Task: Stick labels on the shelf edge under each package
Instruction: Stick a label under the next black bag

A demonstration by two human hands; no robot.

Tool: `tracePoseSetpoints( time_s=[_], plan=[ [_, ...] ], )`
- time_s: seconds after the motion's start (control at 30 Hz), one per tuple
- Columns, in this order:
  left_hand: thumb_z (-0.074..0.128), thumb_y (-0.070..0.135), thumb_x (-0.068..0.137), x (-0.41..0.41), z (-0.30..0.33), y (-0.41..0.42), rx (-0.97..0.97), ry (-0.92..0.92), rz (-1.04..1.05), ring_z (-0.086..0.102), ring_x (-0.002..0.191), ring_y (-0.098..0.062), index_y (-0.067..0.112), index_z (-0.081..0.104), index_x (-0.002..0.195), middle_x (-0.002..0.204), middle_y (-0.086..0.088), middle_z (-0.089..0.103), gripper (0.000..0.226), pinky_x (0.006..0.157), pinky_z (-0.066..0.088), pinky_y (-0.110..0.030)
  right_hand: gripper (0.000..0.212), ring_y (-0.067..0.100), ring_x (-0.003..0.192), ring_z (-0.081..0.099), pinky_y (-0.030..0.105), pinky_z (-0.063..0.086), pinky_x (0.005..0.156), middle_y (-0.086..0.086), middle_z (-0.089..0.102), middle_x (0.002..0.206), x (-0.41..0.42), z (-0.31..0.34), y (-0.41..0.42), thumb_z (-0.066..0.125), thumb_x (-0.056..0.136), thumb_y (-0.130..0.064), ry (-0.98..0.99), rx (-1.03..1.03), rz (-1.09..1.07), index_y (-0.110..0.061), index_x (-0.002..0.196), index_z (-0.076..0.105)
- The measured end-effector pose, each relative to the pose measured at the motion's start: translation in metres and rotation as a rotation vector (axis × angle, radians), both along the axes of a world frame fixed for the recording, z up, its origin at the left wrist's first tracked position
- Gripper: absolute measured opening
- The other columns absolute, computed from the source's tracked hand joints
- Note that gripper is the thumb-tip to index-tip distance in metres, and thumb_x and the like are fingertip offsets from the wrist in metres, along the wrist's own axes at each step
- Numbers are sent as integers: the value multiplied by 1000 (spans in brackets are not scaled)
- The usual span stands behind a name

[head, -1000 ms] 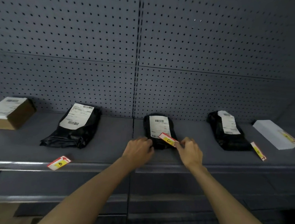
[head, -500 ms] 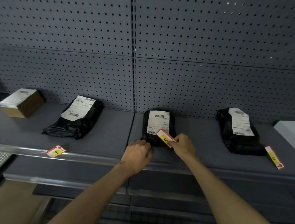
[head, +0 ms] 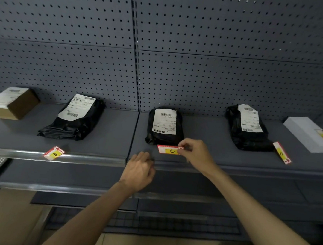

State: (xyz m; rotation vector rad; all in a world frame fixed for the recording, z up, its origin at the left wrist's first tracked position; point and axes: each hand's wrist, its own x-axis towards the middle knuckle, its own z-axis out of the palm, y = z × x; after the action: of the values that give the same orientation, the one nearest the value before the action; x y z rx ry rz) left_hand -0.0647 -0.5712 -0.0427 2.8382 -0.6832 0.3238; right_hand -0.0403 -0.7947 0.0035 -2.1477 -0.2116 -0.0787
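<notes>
— What's on the shelf [head: 96,146]?

— A flat grey metal board with a shiny front edge and a holed back wall [head: 199,77]. Just beyond the right hand [head: 195,154] lies a crinkled black plastic package [head: 165,126] with a white paper slip.

— And the hand itself?

— Fingers pinched shut on the right end of a red-and-yellow label [head: 169,150], a small paper strip marked "C", held just in front of that package, above the shelf edge.

— The other hand?

— The left hand [head: 138,171] is below and left of it, loosely curled against the shelf edge; I cannot tell if it holds anything.
</notes>
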Motion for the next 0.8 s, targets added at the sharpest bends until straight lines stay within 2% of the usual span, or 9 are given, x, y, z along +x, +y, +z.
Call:
tracePoseSetpoints(
  time_s=[0.27,0.43,0.5,0.63,0.73,0.8],
  plan=[
    [57,20,79,-8,-4,-7,15,39,79,54,93,-27,8,69,100,99,-9,61,26,82,46,-40,12,9,47,60,23,52,47,-4,66,80,-6,-21,4,70,84,-6,-2,-116,37,-18,87,73],
    [55,20,81,-14,-6,-11,-38,61,102,55,100,-25,9,66,109,107,-7,62,31,89,44,-38,12,7,50,57,31,51,53,-5,63,76,-4,-30,8,69,83,-8,-8,-178,63,-19,82,73],
    [55,18,81,-16,-5,-11,-64,66,109,56,99,-25,9,66,107,105,-7,62,29,89,45,-38,11,4,54,55,31,49,57,-4,62,77,-3,-31,10,68,84,-9,-18,-203,64,-19,82,73],
    [54,18,82,-19,-6,-9,-70,73,100,56,97,-24,7,67,103,103,-8,63,27,90,46,-37,9,11,69,57,30,46,63,-4,60,81,-6,-32,13,66,86,-12,-51,-307,95,-18,87,73],
    [54,17,81,-20,-7,-9,-90,81,101,56,97,-23,7,66,106,104,-7,64,30,90,47,-35,13,18,73,57,37,48,65,1,61,83,-9,-34,15,62,88,-12,-70,-390,138,-17,89,74],
    [54,15,80,-20,-7,-10,-95,82,102,57,97,-24,8,66,107,103,-8,64,30,89,48,-35,13,19,73,58,42,50,68,3,62,84,-11,-35,18,62,88,-11,-67,-369,131,-16,89,74]
  ],
)
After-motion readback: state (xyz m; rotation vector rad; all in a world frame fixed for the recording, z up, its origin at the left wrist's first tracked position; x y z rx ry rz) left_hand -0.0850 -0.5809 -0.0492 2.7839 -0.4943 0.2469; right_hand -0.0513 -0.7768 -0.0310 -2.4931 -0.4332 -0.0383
